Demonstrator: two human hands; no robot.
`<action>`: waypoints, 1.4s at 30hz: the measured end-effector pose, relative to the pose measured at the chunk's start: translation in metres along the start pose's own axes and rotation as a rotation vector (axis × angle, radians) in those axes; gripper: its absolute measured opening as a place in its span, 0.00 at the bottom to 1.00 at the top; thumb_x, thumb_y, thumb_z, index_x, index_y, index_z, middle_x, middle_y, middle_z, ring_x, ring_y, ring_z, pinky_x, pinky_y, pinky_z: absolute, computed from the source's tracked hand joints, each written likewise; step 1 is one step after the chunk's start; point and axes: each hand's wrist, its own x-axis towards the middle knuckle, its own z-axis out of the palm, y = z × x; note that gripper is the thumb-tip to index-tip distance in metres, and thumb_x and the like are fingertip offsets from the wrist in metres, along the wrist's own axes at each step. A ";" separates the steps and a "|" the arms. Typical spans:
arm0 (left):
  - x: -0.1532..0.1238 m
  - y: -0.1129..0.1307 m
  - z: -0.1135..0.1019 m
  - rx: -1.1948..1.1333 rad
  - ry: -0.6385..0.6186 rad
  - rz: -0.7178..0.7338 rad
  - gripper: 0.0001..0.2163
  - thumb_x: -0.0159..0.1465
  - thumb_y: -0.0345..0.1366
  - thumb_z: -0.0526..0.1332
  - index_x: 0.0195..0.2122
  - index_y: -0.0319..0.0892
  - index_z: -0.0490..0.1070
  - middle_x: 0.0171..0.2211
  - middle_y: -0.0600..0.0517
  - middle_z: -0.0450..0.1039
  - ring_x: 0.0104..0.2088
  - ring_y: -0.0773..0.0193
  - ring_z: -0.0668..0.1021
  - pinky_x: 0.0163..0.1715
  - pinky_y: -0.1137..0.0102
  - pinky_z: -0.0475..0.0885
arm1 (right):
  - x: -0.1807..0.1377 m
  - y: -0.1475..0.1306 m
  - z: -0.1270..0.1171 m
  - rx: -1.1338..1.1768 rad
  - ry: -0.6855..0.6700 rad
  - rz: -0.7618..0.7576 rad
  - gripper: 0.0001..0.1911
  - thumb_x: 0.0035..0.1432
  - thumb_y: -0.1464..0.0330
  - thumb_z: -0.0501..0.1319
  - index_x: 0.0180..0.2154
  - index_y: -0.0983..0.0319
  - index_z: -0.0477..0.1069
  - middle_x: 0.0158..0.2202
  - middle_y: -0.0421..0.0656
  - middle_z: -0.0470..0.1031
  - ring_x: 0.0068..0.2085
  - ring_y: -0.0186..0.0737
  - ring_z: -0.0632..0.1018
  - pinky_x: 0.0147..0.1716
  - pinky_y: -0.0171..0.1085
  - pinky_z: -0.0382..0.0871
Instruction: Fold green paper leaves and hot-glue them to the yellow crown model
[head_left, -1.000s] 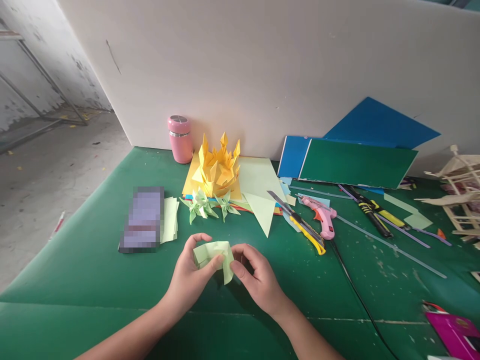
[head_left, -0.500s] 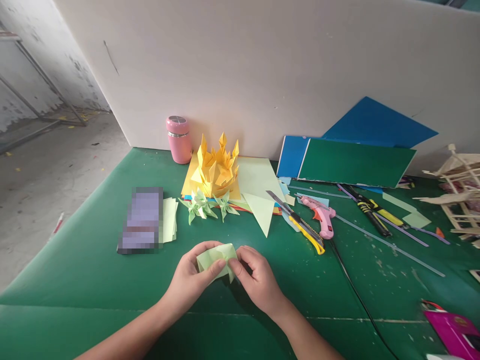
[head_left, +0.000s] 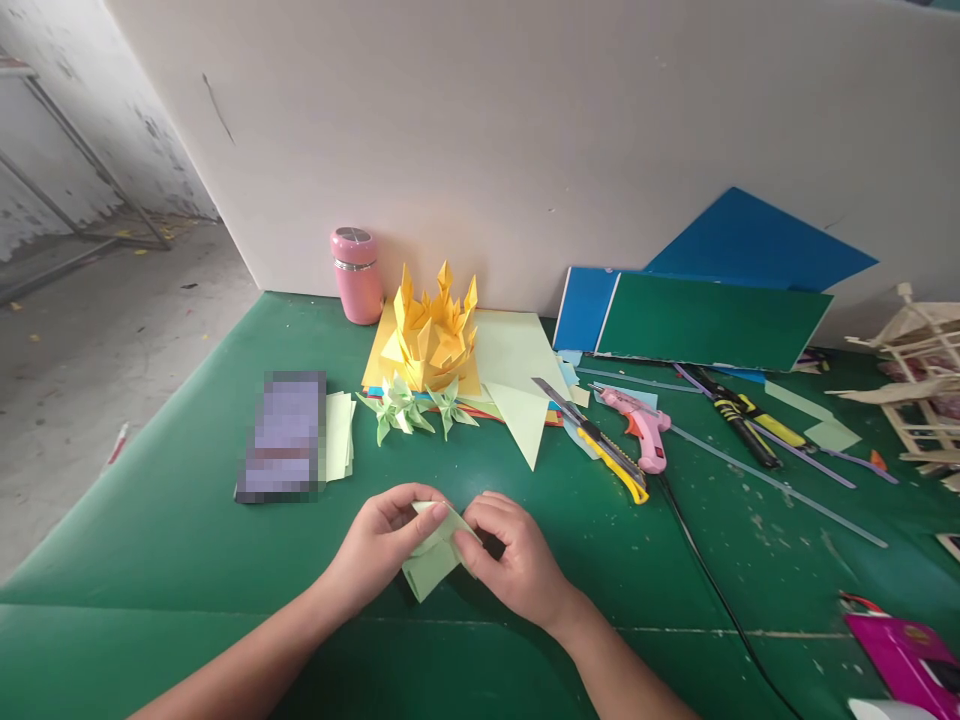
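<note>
Low over the green table, a small folded piece of light green paper (head_left: pixel 431 570) is held between my two hands. My left hand (head_left: pixel 394 530) pinches its upper left edge, thumb on top and fingers behind. On the other side, my right hand (head_left: pixel 506 550) grips the right corner between thumb and curled fingers. Part of the paper lies hidden behind both hands. Beyond them, several light green folded paper flowers (head_left: pixel 405 410) rest in front of a yellow folded paper crown (head_left: pixel 435 345).
Left lie a phone-like blurred object (head_left: pixel 285 435) and light green paper slips (head_left: pixel 339 437). A pink flask (head_left: pixel 356 280) stands behind. Rightward are a yellow utility knife (head_left: pixel 611 465), its blade extended, a corded pink glue gun (head_left: pixel 645 430), and blue and green boards (head_left: pixel 712 320).
The green paper has been turned, so a pointed corner now hangs downward. My left thumb has moved up along its edge, and my right hand has shifted slightly.
</note>
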 end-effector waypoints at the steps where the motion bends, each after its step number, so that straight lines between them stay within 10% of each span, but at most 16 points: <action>1: -0.001 0.001 0.000 -0.032 0.007 -0.018 0.14 0.49 0.48 0.67 0.26 0.41 0.75 0.21 0.55 0.72 0.23 0.68 0.71 0.23 0.75 0.67 | 0.000 0.000 -0.001 -0.004 0.021 0.004 0.15 0.58 0.70 0.52 0.21 0.59 0.52 0.20 0.35 0.55 0.24 0.34 0.60 0.26 0.34 0.56; 32: 0.000 -0.003 -0.001 0.039 0.009 0.225 0.09 0.53 0.40 0.65 0.24 0.41 0.69 0.25 0.53 0.69 0.28 0.65 0.73 0.28 0.72 0.70 | 0.000 0.002 -0.005 -0.174 0.025 -0.116 0.14 0.61 0.72 0.50 0.23 0.59 0.58 0.21 0.38 0.62 0.26 0.36 0.62 0.27 0.36 0.57; 42: 0.001 -0.002 0.000 -0.062 0.079 0.103 0.12 0.50 0.44 0.67 0.24 0.41 0.71 0.26 0.53 0.71 0.30 0.65 0.74 0.31 0.72 0.72 | 0.001 -0.001 -0.008 -0.027 0.064 -0.028 0.14 0.61 0.70 0.52 0.22 0.59 0.58 0.21 0.37 0.61 0.26 0.35 0.64 0.28 0.36 0.59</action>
